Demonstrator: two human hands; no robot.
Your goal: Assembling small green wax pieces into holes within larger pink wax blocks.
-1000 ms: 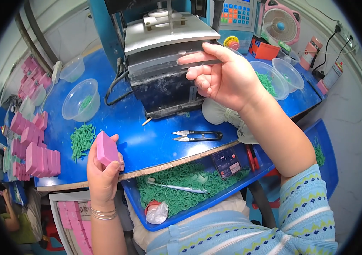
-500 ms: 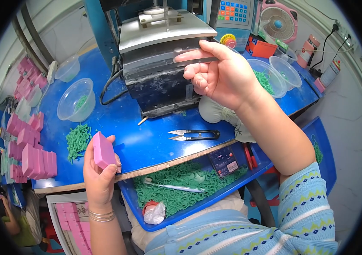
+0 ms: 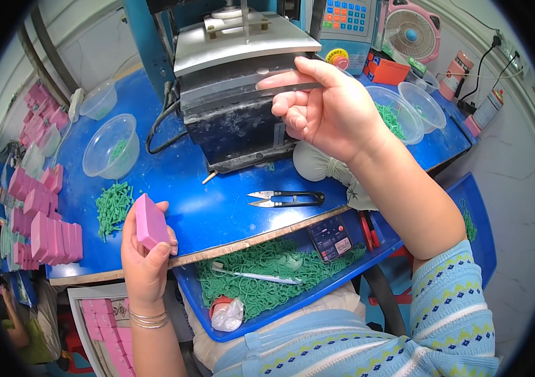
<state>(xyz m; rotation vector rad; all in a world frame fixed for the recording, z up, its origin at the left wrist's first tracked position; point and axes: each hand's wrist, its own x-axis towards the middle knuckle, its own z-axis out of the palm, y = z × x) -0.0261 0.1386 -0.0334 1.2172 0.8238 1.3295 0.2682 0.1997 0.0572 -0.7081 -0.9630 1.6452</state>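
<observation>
My left hand [image 3: 145, 254] is closed around a small pink rectangular block [image 3: 150, 221] above the table's near edge, thumb on its lower side. My right hand [image 3: 336, 110] is raised at the front of a press with a metal upper plate [image 3: 242, 47]. A thin dark bar [image 3: 289, 90] crosses in front of its index finger and reaches the palm, so the hand appears hooked loosely on it. The thumb points up and the other fingers are curled. A heap of short green rubber pieces [image 3: 114, 210] lies left of the block. Thread snips [image 3: 289, 199] lie open below the press.
Stacks of pink blocks [image 3: 57, 237] stand on the left. A clear bowl [image 3: 111, 147] holds a few green pieces; another bowl [image 3: 399, 116] is at the right. A blue tray [image 3: 186, 295] of green loops sits below the table, with a toothbrush [image 3: 261, 276] in it. A cloth bundle [image 3: 314, 164] lies beside the press.
My left hand and the pink block have shifted very slightly left, with the block turned a little. My right hand stays almost still at the press.
</observation>
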